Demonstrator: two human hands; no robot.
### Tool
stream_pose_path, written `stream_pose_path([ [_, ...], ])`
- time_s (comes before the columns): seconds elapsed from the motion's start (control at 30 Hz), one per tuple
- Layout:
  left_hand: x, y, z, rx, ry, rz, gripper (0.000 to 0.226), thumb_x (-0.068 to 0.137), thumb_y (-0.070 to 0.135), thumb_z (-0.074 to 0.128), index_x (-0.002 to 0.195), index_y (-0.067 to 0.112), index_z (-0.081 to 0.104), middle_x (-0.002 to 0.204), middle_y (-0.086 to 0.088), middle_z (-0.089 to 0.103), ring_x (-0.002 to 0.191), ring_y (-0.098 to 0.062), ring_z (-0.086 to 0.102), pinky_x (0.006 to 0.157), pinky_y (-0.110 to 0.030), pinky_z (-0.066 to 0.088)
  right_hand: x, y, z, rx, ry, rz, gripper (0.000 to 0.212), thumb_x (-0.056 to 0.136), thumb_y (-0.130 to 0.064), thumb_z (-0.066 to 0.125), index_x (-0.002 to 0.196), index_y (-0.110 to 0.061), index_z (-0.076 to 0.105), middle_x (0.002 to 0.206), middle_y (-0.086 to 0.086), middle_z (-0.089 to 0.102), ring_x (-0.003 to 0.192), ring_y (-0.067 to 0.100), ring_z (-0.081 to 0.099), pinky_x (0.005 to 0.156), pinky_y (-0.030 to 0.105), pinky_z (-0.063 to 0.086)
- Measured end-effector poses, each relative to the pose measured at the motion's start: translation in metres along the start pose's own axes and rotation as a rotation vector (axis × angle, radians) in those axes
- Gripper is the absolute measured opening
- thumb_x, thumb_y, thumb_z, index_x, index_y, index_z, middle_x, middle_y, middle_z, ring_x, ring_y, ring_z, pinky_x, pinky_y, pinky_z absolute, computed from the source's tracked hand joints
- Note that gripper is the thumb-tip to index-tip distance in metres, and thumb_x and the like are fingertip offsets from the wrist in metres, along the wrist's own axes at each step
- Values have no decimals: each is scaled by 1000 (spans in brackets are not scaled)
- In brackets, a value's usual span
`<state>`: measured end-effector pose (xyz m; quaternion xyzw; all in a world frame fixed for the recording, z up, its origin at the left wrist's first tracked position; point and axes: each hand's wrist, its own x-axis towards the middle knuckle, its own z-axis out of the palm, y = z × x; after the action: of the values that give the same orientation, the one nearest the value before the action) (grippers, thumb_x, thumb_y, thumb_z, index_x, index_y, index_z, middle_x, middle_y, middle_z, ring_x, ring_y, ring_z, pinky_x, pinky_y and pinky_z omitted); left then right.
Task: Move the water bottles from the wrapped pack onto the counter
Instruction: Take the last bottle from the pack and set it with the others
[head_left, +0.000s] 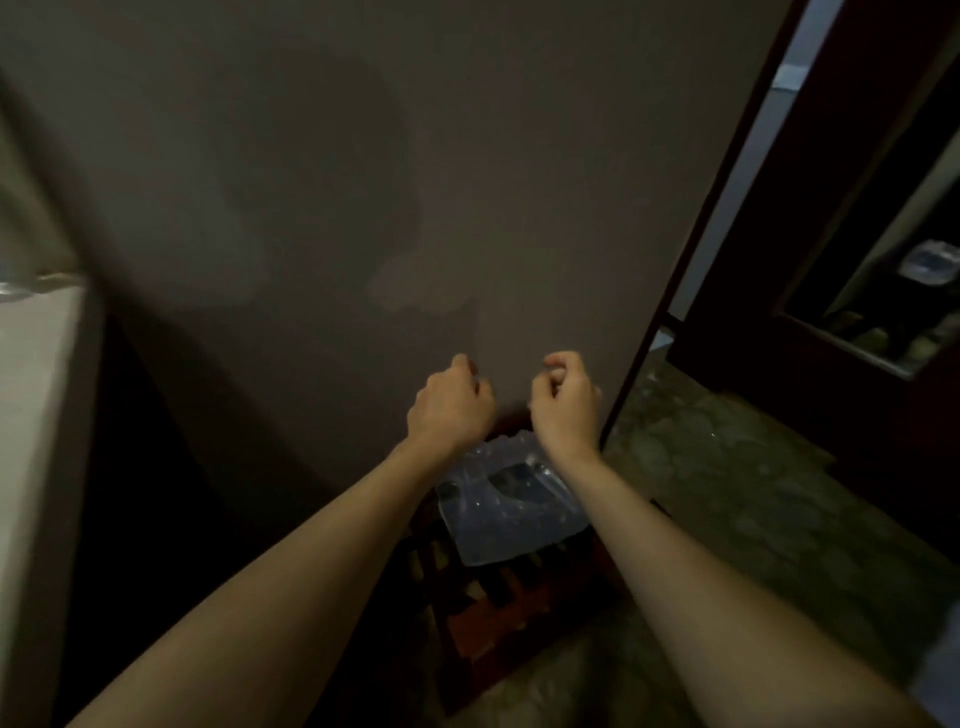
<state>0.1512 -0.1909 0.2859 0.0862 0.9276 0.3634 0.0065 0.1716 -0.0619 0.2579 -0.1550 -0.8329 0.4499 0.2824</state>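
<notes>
Two bare forearms reaching forward and down in dim, blurred light. At far left, pale counter edge running up the frame, dark shadow just beside it. Centre filled by plain grey wall, faintly stained. Left hand raised in front of that wall, knuckles up, fingers curled loosely inward toward the palm; nothing visibly held, though blur makes a thin pinch of film impossible to rule out. Right hand just beside it, level with it, the two apart with a narrow gap between; its fingers likewise curled in, thumb and forefinger tips close together near the top, whether anything is pinched there cannot be told. Below and between both wrists, wrapped pack of water bottles, clear crinkled plastic catching light, sitting low near the floor against the wall base on top of a dark red slatted crate; individual bottles too blurred to count. Neither hand touching the pack. Further right, dark door frame slanting up, mottled green floor beyond it, and dark cabinet at far right with indistinct items inside.
</notes>
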Motion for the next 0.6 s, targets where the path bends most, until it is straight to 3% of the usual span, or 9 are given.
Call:
stream_pose_path([
  [0.1, 24, 2, 49, -11, -120, -63, 27, 97, 35, 43, 109, 16, 58, 99, -6, 61, 89, -26, 62, 83, -41, 54, 19, 46, -6, -62, -14, 85, 17, 93, -13, 50, 108, -15, 57, 92, 6, 67, 87, 21, 62, 72, 24, 43],
  [0.23, 64, 0, 120, -57, -234, -101, 34, 97, 34, 42, 91, 10, 67, 94, -14, 68, 87, -33, 65, 84, -45, 55, 52, 106, -1, -131, -95, 185, 15, 95, -15, 49, 107, -14, 59, 90, 7, 66, 84, 22, 62, 69, 28, 46],
  [0.4, 111, -10, 200, -120, -375, -173, 37, 99, 24, 41, 71, 7, 58, 70, -11, 62, 70, -27, 60, 60, -33, 45, 86, 173, 15, -212, -251, 344, 15, 95, -14, 50, 107, -14, 58, 90, 6, 64, 80, 21, 61, 63, 29, 44],
  [0.53, 136, -23, 245, -133, -457, -226, 41, 98, 17, 42, 57, 15, 48, 63, -5, 56, 68, -21, 55, 61, -31, 42, 105, 216, 25, -261, -352, 421, 19, 94, -9, 49, 108, -7, 62, 101, 11, 66, 93, 24, 62, 79, 37, 52],
  [0.6, 144, -30, 264, -175, -504, -292, 39, 98, 16, 44, 61, 12, 56, 70, -10, 62, 70, -23, 59, 64, -33, 48, 109, 237, 28, -264, -401, 478, 19, 94, -6, 49, 106, -4, 63, 98, 11, 64, 88, 22, 61, 72, 31, 49],
])
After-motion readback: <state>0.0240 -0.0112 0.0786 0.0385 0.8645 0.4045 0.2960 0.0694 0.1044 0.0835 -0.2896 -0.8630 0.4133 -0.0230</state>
